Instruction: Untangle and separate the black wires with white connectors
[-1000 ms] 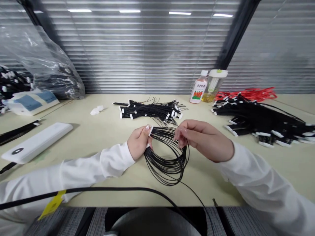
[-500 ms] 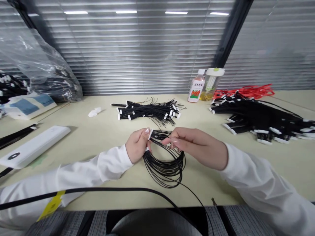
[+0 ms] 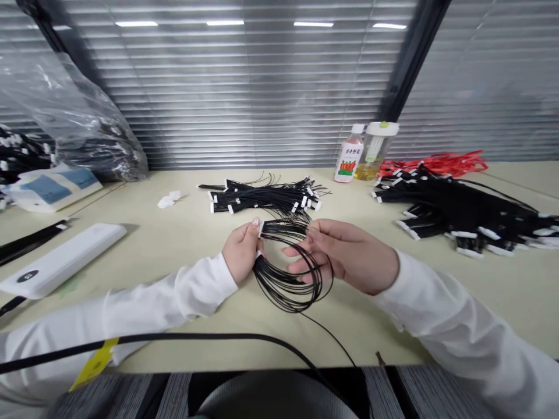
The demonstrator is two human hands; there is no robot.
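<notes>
A looped bunch of thin black wires, a wire harness [image 3: 286, 294], hangs just above the table between both hands. White connectors sit at its left side, where my left hand [image 3: 242, 249] pinches it with the thumb on top. Around the right side of the loop, my right hand [image 3: 345, 253] grips wires between thumb and index finger, its other fingers reaching through the loop. One loose wire trails down from the loop toward the table's front edge. Just beyond the hands lies a pile of black wire harnesses [image 3: 266, 196] with white connectors.
A larger harness pile [image 3: 463, 203] and red cables [image 3: 454, 163] lie right. A bottle [image 3: 349, 154] and lidded cup [image 3: 375, 151] stand at the back. Left are a white power bank [image 3: 65, 262], tissue pack [image 3: 52, 189] and plastic bag [image 3: 100, 139]. A black cable [image 3: 196, 336] crosses in front.
My right hand has shifted its grip, with its fingers now spread through the loop. The wire loop has lifted and become rounder. My left hand has moved slightly left, still holding the connectors.
</notes>
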